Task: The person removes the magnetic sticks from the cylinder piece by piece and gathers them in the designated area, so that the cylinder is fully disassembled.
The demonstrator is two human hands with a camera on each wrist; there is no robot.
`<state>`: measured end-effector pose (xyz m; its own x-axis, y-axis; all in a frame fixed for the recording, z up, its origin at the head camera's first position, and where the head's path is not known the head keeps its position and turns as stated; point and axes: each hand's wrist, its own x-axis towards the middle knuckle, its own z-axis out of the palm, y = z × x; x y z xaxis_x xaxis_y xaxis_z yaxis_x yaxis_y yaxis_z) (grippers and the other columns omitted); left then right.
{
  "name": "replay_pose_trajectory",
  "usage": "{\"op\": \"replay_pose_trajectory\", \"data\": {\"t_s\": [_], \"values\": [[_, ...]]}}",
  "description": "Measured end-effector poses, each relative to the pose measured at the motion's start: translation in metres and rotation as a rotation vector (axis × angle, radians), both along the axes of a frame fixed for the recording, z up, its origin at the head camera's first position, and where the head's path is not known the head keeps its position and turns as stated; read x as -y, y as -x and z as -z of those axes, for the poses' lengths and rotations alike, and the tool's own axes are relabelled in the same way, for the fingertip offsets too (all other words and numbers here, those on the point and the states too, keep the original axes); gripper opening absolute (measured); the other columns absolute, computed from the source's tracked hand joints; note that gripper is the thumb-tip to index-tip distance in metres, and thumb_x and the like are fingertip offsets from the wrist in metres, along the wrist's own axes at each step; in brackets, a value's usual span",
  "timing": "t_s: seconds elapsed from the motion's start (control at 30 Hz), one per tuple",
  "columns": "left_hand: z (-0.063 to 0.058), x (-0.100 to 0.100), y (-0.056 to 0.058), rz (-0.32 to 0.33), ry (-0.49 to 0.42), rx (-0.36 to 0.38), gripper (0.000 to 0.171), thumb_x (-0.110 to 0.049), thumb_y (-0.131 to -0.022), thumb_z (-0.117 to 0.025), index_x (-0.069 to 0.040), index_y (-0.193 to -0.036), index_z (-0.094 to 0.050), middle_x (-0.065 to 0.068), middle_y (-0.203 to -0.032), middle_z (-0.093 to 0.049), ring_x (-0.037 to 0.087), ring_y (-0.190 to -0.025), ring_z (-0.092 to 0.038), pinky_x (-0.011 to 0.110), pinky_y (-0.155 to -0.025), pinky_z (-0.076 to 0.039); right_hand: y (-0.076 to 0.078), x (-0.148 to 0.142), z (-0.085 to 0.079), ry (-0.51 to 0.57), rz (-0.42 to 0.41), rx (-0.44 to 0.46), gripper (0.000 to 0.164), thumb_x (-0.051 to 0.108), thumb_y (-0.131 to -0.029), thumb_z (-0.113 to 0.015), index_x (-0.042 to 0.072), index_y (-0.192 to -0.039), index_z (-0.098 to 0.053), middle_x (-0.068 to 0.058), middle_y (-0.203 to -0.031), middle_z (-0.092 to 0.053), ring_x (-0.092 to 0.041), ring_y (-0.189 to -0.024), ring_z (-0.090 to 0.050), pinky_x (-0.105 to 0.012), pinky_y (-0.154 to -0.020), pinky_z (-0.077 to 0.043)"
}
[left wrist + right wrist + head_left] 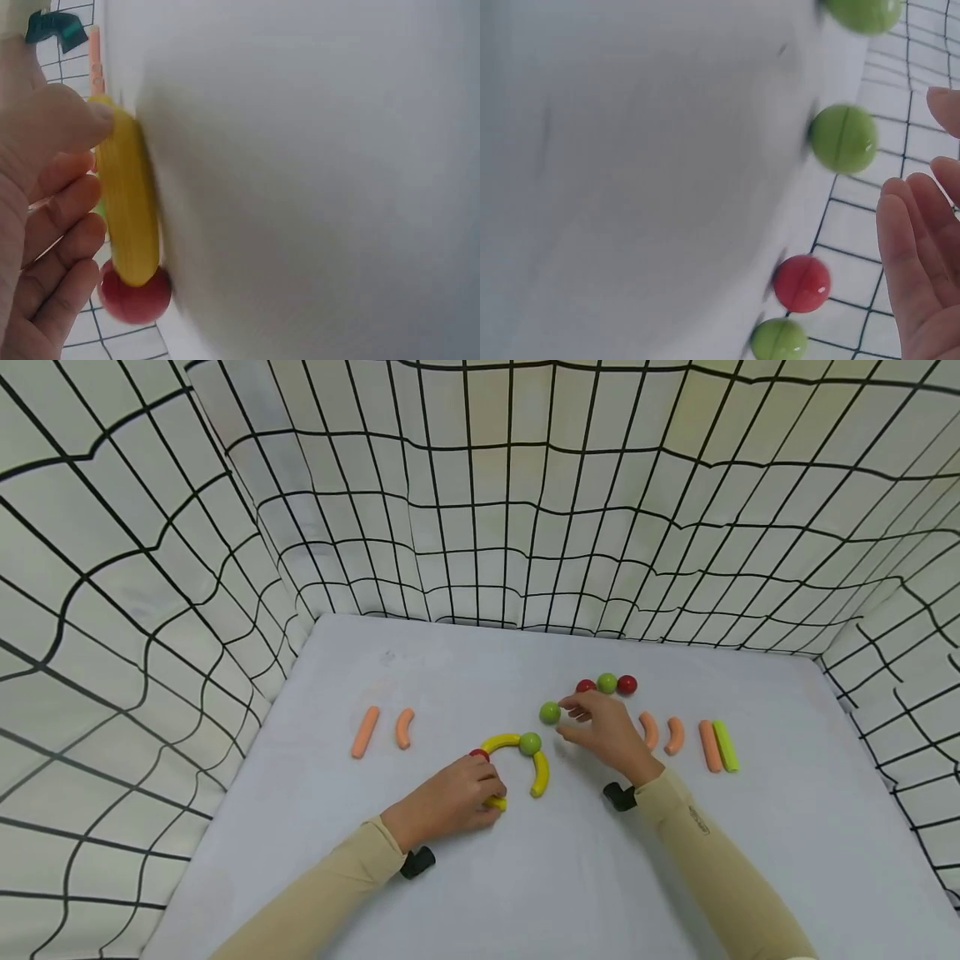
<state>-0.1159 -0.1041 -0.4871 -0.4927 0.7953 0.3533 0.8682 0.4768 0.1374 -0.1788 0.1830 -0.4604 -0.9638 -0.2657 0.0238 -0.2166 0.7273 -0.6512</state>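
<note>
My left hand (pixel 455 797) pinches a yellow toy banana (pixel 129 199) between thumb and fingers, low at the white table. At the banana's far end is a red ball (pixel 136 294), partly hidden by the hand in the head view. Another yellow toy banana (pixel 501 742), a green ball (pixel 530 743) and a further toy banana (pixel 541 774) continue from there in an arch. My right hand (pixel 606 732) hovers with parted, loosely bent fingers, holding nothing. Just left of its fingertips lies a second green ball (pixel 550 713), with a gap between them.
Behind the right hand sit a red ball (pixel 627 685), a green ball (pixel 607 683) and a partly covered red ball (pixel 586 686). Orange sausage-like pieces (pixel 362 732) lie left; more orange pieces (pixel 675 736) and a green stick (pixel 725 746) lie right. Black netting (pixel 510 510) surrounds the table (pixel 480 902).
</note>
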Motion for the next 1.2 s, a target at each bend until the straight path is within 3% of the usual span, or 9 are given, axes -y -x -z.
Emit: {"op": "replay_pose_trajectory", "data": {"t_s": [0.37,0.47,0.67,0.8,1.0,1.2], "values": [[-0.015,0.02,0.024,-0.071,-0.068,0.028,0.015,-0.015,-0.087,-0.081,-0.012,-0.101,-0.076,-0.002,-0.1,-0.072,0.014,-0.092,-0.065,0.026,-0.084,-0.057,-0.036,0.026,-0.005,0.072,-0.15,-0.139,0.037,0.016,-0.087,-0.084,0.005,-0.121,-0.072,-0.011,-0.113,-0.075,-0.025,-0.098,-0.072,-0.044,-0.089,-0.063],[-0.015,0.026,0.029,-0.073,-0.072,0.076,0.017,-0.015,-0.088,-0.08,-0.012,-0.104,-0.075,-0.001,-0.104,-0.071,0.014,-0.097,-0.066,0.026,-0.087,-0.058,-0.045,0.035,-0.004,0.099,-0.204,-0.13,0.036,0.016,-0.087,-0.084,0.005,-0.119,-0.072,-0.01,-0.107,-0.074,-0.024,-0.096,-0.071,-0.043,-0.088,-0.063],[-0.014,0.033,0.035,-0.089,-0.071,0.242,0.025,-0.015,-0.09,-0.077,-0.013,-0.115,-0.074,-0.002,-0.117,-0.072,0.013,-0.109,-0.065,0.026,-0.094,-0.059,-0.06,0.055,0.001,0.112,-0.272,-0.07,0.036,0.018,-0.087,-0.084,0.007,-0.119,-0.072,-0.007,-0.109,-0.075,-0.017,-0.094,-0.07,-0.033,-0.087,-0.063],[-0.013,0.035,0.038,-0.094,-0.066,0.295,0.027,-0.011,-0.091,-0.074,-0.013,-0.117,-0.074,-0.001,-0.119,-0.072,0.014,-0.111,-0.066,0.028,-0.096,-0.059,-0.067,0.067,0.005,0.13,-0.304,-0.009,0.036,0.017,-0.087,-0.083,0.007,-0.12,-0.072,-0.007,-0.113,-0.076,-0.017,-0.095,-0.071,-0.028,-0.088,-0.061],[-0.011,0.035,0.039,-0.097,-0.037,0.288,0.025,-0.011,-0.091,-0.075,-0.012,-0.116,-0.075,0.0,-0.119,-0.072,0.014,-0.108,-0.067,0.027,-0.094,-0.06,-0.07,0.083,0.014,0.101,-0.319,0.019,0.031,0.014,-0.087,-0.082,0.006,-0.116,-0.073,-0.004,-0.109,-0.076,-0.015,-0.094,-0.069,-0.027,-0.087,-0.06],[-0.007,0.032,0.038,-0.04,-0.045,0.214,0.025,-0.009,-0.088,-0.078,-0.011,-0.113,-0.074,0.001,-0.115,-0.07,0.014,-0.105,-0.066,0.026,-0.091,-0.06,-0.074,0.093,0.017,-0.015,-0.349,-0.047,0.027,0.015,-0.086,-0.084,0.006,-0.11,-0.073,-0.003,-0.099,-0.074,-0.014,-0.09,-0.066,-0.023,-0.083,-0.059]]}}
